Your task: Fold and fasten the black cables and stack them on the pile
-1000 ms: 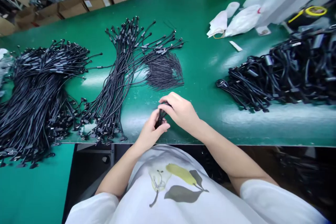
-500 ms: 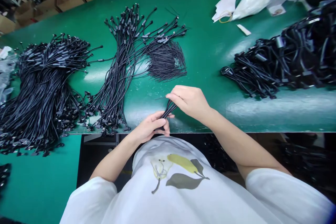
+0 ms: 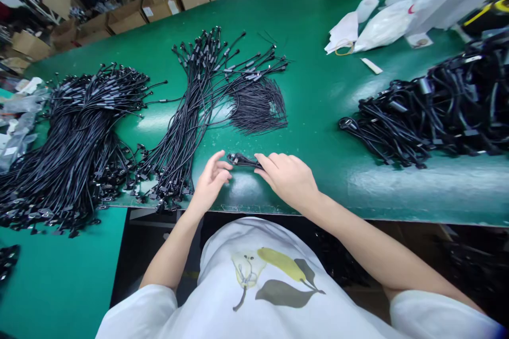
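Pinching the cable (image 3: 243,160) over the bench (image 3: 338,183), the right hand (image 3: 288,176) probably wants a snug grip so loops don't spring. Left hand's (image 3: 212,177) loosely spread by its end, can't tell if touching.

Bright, even light washes over a green table (image 3: 318,95), leaving pale glare along its near right side and between the cable piles (image 3: 191,111), while deep shadow fills the space below. Wide-angle distortion stretches a white sleeve (image 3: 433,312) at lower right; distant boxes (image 3: 161,2) look soft.
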The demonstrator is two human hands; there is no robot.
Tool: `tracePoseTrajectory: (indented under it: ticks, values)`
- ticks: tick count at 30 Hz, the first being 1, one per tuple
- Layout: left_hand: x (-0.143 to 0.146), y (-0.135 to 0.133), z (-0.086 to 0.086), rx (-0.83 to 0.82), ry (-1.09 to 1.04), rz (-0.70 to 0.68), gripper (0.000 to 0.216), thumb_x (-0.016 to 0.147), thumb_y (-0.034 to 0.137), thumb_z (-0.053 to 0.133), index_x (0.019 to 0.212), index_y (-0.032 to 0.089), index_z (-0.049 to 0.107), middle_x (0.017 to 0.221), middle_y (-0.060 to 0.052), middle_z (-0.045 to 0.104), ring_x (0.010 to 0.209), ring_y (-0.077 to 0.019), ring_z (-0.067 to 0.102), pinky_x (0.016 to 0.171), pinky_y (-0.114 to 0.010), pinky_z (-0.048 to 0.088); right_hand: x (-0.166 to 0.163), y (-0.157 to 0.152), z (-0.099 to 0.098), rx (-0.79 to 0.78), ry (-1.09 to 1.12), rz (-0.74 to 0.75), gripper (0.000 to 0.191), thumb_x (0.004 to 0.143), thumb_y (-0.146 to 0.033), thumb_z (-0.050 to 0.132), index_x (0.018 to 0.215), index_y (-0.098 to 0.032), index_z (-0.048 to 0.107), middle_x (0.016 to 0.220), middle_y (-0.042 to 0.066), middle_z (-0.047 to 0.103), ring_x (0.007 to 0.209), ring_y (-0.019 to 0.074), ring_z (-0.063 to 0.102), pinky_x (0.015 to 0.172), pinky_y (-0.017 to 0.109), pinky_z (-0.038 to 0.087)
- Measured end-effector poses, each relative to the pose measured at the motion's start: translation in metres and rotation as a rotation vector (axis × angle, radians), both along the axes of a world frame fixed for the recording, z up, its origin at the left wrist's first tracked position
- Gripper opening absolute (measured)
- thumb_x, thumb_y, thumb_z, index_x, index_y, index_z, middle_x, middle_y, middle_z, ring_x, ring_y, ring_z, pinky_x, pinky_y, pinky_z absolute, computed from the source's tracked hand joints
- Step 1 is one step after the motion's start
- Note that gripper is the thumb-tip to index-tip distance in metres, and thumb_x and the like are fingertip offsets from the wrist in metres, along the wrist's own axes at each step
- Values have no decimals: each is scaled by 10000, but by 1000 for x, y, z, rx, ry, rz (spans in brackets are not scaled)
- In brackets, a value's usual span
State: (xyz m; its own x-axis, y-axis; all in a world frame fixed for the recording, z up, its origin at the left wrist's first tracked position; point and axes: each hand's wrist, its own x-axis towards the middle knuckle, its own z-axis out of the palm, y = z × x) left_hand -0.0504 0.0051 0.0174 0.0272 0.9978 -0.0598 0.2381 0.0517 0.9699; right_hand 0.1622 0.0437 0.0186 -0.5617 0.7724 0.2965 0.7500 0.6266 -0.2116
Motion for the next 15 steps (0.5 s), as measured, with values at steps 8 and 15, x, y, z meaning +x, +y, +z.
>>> tracePoseTrajectory:
  ticks: [8, 15]
  values:
    - [15, 0, -1, -20, -238, 78, 484, 841, 513, 613, 1200, 199, 532, 1124, -88, 611, 887, -150, 612, 749, -259, 507, -5, -10, -17, 126, 20, 59, 354, 996, -274, 394, 1268, -139, 576, 766, 82, 631, 686, 198, 499, 639, 356, 281]
    - [23, 4, 0, 18, -264, 151, 349, 795, 404, 691, 1068, 196, 631, 985, -47, 650, 812, -139, 608, 725, -261, 513, -8, -10, -9, 47, 110, 40, 498, 953, -409, 492, 1380, -155, 462, 1218, 153, 611, 1105, 269, 538, 1006, 454, 314]
